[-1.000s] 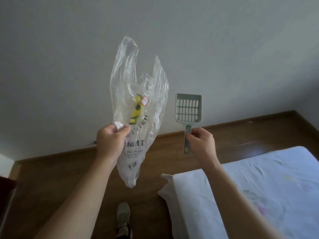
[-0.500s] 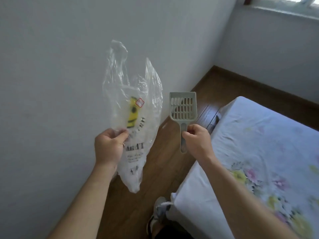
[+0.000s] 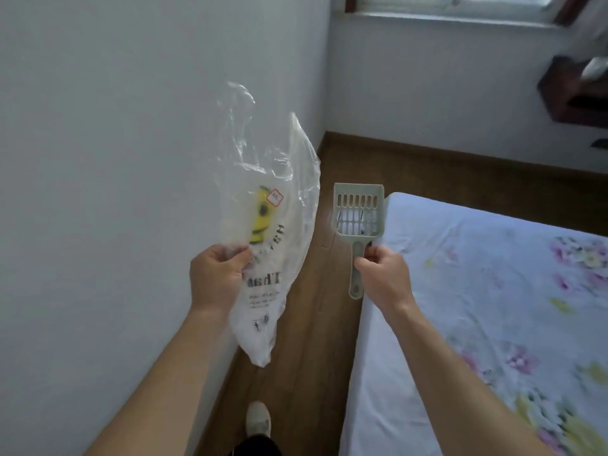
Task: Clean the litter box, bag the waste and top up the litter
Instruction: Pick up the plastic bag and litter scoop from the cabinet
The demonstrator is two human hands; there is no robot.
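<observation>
Nearest, at the bottom edge: a pale shoe (image 3: 259, 421) planted on the narrow strip of wooden floor (image 3: 309, 324) between white wall (image 3: 115, 159) and bed (image 3: 493, 291) in a flowered sheet. Higher up, left hand (image 3: 215, 278) pinching a clear plastic bag (image 3: 283, 225) at mid-height, thumb and curled fingers closed on the film, top flaring upward, bottom hanging slack. Looks empty of waste; carries black lettering, a small red-edged sticker and a yellow-and-black patch, print or object hard to tell. Just beside it but apart, right hand (image 3: 383, 278) wrapped round the handle of a pale green litter scoop (image 3: 358, 212), slotted blade upright and clean. No litter box anywhere in view, and no sack of fresh litter either. Beyond the hands, floor running on to the far wall under a window (image 3: 454, 1), with dark furniture (image 3: 575, 93) at upper right. By the look of it, only the gathering of tools done: bag and scoop in hand, on foot alongside the bed. Nothing scooped, nothing bagged, nothing topped up. Whole of the cleaning yet to come, starting with reaching the box, then opening the bag's mouth wide enough to take the waste.
</observation>
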